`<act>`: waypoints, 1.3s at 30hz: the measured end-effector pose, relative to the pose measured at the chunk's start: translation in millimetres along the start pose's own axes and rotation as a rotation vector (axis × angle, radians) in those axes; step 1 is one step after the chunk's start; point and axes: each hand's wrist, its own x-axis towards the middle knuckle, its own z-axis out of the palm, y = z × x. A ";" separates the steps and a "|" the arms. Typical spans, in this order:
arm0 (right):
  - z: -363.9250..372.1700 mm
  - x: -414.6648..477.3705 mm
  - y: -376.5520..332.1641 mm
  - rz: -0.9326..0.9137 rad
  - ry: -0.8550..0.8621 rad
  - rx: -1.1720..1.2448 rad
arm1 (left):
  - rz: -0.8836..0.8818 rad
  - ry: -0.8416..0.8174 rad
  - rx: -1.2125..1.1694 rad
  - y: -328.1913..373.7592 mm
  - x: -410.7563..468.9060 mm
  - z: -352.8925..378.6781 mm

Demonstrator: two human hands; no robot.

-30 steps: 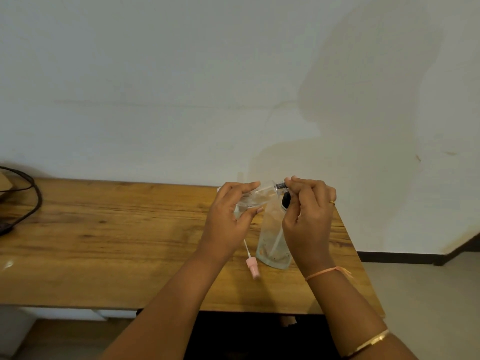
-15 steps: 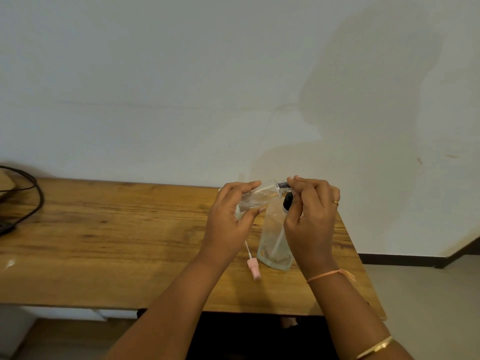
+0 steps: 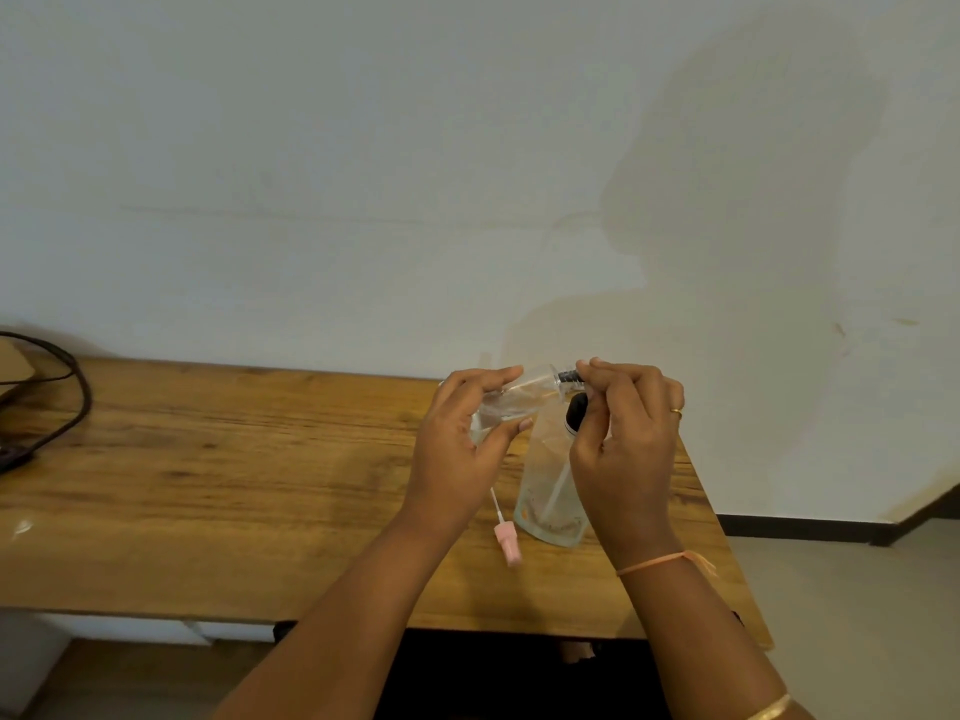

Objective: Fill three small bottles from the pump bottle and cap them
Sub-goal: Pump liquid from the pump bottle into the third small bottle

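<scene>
Hands are both up over the right end of the wooden table, close together. Left hand grips a small clear bottle, thumb underneath, fingers curled over the top. The bottle is tilted near horizontal, mouth pointing right and slightly up. Right hand pinches a small black piece right at that mouth with thumb and fingertips, the other fingers curled; can't tell if it's a cap or a nozzle. Pump bottle stands upright on the table just below the hands: clear body, dip tube visible inside, black pump head just beside the right thumb and partly hidden by that hand. Liquid level in either bottle: can't tell. Pink spray cap with its thin white tube lies flat on the table just left of the pump bottle's base, not touching it. Black cable loops at the far left edge. Right hand carries a ring, an orange thread on the wrist, and a gold bangle further up the arm.
</scene>
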 end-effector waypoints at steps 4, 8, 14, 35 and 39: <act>5.1 -2.3 3.3 -0.008 0.001 -0.001 | -0.024 -0.003 -0.007 -1.6 1.0 0.8; 7.1 -8.4 13.6 -0.048 -0.021 -0.039 | -0.034 -0.015 0.018 -3.8 -2.1 1.1; 3.9 -7.1 6.7 -0.015 -0.026 -0.003 | -0.068 0.015 -0.005 -2.4 -4.3 3.5; 2.5 -5.3 4.1 -0.012 -0.014 0.036 | -0.133 0.039 -0.109 2.2 -2.9 5.0; 0.3 -1.6 4.2 -0.018 -0.023 0.029 | -0.117 0.034 -0.110 3.9 -2.6 4.0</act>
